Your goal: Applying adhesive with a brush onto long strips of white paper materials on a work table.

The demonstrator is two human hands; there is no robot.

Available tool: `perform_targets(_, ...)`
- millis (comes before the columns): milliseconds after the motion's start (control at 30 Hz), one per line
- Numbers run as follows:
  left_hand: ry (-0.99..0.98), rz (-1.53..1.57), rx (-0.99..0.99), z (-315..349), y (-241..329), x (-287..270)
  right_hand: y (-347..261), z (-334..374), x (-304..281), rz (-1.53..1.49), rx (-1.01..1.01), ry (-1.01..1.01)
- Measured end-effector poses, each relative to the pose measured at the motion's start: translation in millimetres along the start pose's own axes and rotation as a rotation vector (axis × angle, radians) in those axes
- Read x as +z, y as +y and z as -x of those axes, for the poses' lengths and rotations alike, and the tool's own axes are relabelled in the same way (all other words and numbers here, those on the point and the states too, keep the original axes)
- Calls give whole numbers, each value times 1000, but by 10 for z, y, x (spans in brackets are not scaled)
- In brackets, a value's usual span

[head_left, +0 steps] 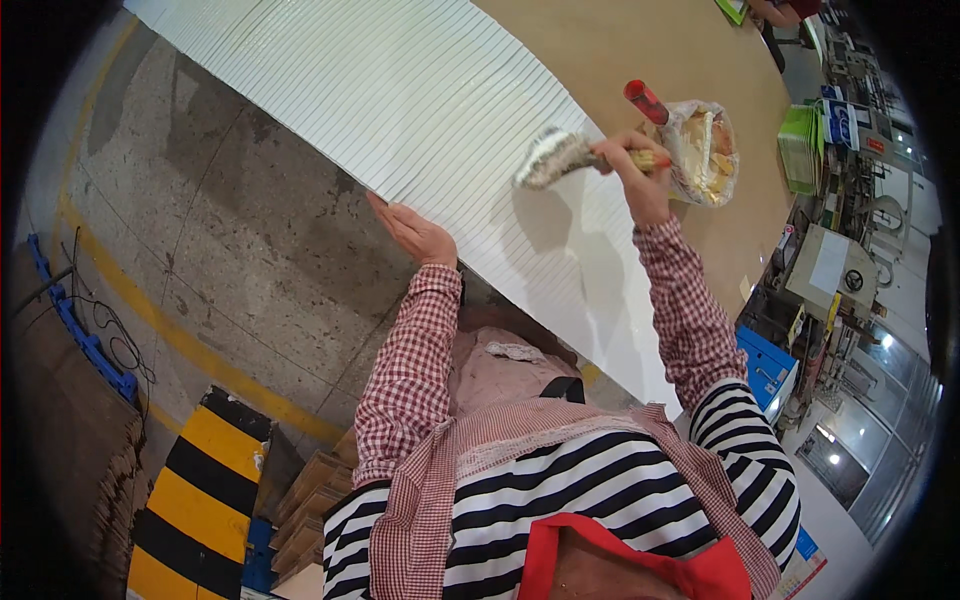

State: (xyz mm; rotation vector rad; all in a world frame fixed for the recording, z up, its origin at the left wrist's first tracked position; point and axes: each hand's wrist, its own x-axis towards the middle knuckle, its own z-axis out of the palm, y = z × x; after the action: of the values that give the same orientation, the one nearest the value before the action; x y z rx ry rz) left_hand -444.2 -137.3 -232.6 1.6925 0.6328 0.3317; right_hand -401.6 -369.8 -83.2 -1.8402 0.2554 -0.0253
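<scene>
My right hand point(637, 170) is wrapped round the handle of a wide brush point(555, 157), whose bristles are coated in white. The brush is over a long spread of overlapping white sheets point(450, 110), their edges fanned out in narrow strips across the table. My left hand point(418, 233) lies at the near edge of these sheets, fingers stretched out and fingertips touching the edge. Just beyond my right hand stands a plastic-lined tub point(728, 150) with a pale yellowish paste in it. Beside the tub is a red cylinder point(645, 101).
A brown tabletop point(620, 45) extends beyond the sheets. Green-edged stacks point(800, 148) stand at its right edge, with machinery point(835, 265) behind. A yellow-and-black striped block point(200, 490) is on the floor at lower left. Another person's arm point(780, 12) shows at top right.
</scene>
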Motion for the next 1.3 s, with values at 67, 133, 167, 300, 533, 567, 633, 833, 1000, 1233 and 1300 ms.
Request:
perform_targets(67,2,26,-6,0,-22,-29,-71,36,11,-60,9,2)
perform_targets(133,14,24,0,3,-75,-22,-182,-21,53,-110,-102,-32)
perform_targets(167,27,23,2,-2,-107,-25,-228,-110,114,-104,-132,-54)
perform_targets(300,18,19,19,-9,-118,53,-212,-419,322,-153,-119,-20)
perform_targets(533,16,47,10,2,-72,6,166,303,-351,49,20,-23)
perform_targets(567,26,49,14,-4,-90,-4,149,402,-399,51,22,-22)
perform_targets(633,22,38,35,-10,-83,-7,47,540,-473,43,44,-42)
perform_targets(833,58,4,72,239,-35,-26,-65,137,-193,-106,-96,-62)
perform_targets(1000,-46,-57,86,1072,-84,-74,362,339,-494,-22,-37,-90)
perform_targets(1233,-26,-134,130,1175,-180,-26,229,562,-688,-71,-82,-93)
perform_targets(1300,-8,-153,173,1179,-200,-27,121,425,-555,-91,-162,-84)
